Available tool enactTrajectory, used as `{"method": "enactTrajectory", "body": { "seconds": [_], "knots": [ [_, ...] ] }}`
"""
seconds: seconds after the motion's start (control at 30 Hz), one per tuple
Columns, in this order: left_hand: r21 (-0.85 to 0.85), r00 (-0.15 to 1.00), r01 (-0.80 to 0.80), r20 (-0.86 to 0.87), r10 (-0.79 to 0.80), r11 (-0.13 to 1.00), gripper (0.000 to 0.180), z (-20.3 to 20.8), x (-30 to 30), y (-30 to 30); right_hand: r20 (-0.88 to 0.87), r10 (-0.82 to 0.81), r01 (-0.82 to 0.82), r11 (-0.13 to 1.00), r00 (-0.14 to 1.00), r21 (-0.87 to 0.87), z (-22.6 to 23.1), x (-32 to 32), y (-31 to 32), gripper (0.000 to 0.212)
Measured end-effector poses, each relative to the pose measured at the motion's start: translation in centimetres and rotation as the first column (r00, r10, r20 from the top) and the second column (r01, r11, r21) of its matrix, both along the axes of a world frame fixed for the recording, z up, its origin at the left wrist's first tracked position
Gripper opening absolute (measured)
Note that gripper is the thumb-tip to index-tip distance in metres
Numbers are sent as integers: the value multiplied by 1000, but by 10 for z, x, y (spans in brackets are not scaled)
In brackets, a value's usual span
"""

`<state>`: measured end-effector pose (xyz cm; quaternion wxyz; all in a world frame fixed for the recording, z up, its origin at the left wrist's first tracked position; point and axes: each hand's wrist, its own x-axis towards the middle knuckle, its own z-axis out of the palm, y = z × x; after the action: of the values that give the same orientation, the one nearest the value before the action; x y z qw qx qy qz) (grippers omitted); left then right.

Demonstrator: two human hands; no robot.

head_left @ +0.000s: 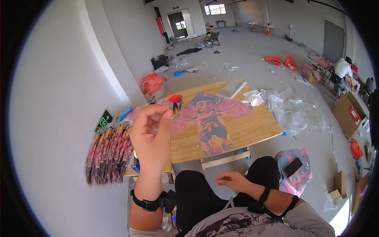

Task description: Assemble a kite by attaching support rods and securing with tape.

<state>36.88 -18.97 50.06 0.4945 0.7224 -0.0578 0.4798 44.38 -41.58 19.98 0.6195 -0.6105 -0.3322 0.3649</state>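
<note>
My left hand [152,126] is raised over the left part of the wooden table, thumb and forefinger pinched together. Whatever is between those fingertips is too thin or small to make out. Just past them is a small red and dark item [175,98]. A printed kite [209,118] with a cartoon figure and pink-red wings lies spread on the table [260,126]; my left hand covers part of its left wing. Low over my lap, my right hand [231,180] holds its fingertips together, apart from the kite. Anything in them is too small to tell.
A stack of folded printed kites [108,156] hangs at the table's left. Clear plastic sleeves [232,88] lie at the far edge. On the floor at right are plastic film [290,114] and a phone [293,168] on another printed sheet. A person [342,71] sits far right.
</note>
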Motion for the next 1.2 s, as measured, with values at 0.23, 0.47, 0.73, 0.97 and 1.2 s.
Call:
{"method": "enactTrajectory", "body": {
  "seconds": [0.23,0.47,0.73,0.97,1.2],
  "knots": [
    [-30,999,4,45,-3,1000,13,-1,13,19,-231,3,-15,999,973,-48,26,-9,-15,13],
    [-9,1000,-4,23,5,1000,16,1,46,29,251,-70,40,992,965,121,-5,1,-20,21],
    [23,993,99,65,-100,995,16,23,89,26,-206,-278,279,960,938,-27,25,11,-26,15],
    [68,995,92,44,-95,993,18,42,137,37,-6,-380,380,925,925,1,25,32,-22,14],
    [19,984,173,-50,-172,985,26,37,209,67,-277,-360,384,923,891,35,33,60,-13,31]
  ]
}}
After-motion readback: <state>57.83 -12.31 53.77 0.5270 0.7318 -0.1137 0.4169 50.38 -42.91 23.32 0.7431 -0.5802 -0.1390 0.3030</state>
